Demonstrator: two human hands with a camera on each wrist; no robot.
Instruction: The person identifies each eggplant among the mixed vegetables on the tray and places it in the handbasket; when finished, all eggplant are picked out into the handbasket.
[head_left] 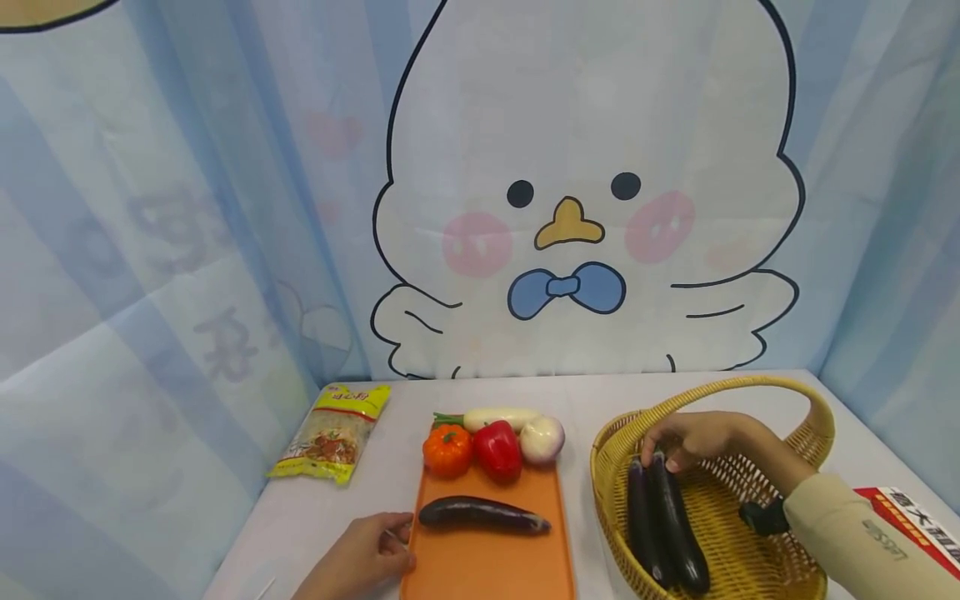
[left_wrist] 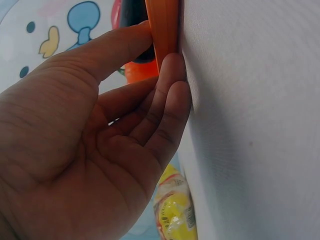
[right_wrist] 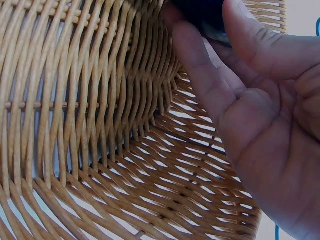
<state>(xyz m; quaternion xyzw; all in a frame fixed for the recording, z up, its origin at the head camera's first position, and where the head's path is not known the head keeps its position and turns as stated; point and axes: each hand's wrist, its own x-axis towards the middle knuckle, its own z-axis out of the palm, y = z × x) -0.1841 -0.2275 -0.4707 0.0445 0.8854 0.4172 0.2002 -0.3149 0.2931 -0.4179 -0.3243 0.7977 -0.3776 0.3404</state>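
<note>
Wicker basket [head_left: 611,510] around 2 eggplants [head_left: 681,533], right fingers [right_wrist: 195,55] seemingly clamped on 1, left fingers [left_wrist: 172,70] on tray [head_left: 487,571].

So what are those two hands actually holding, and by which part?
The right hand pinches the rightmost eggplant in the basket by its far end. The left hand grips the orange board by its left edge.

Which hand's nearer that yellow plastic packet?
Left hand. It's in front of the packet, gripping the flat orange tray. Right hand: farther right, in the yellow wicker basket.
</note>
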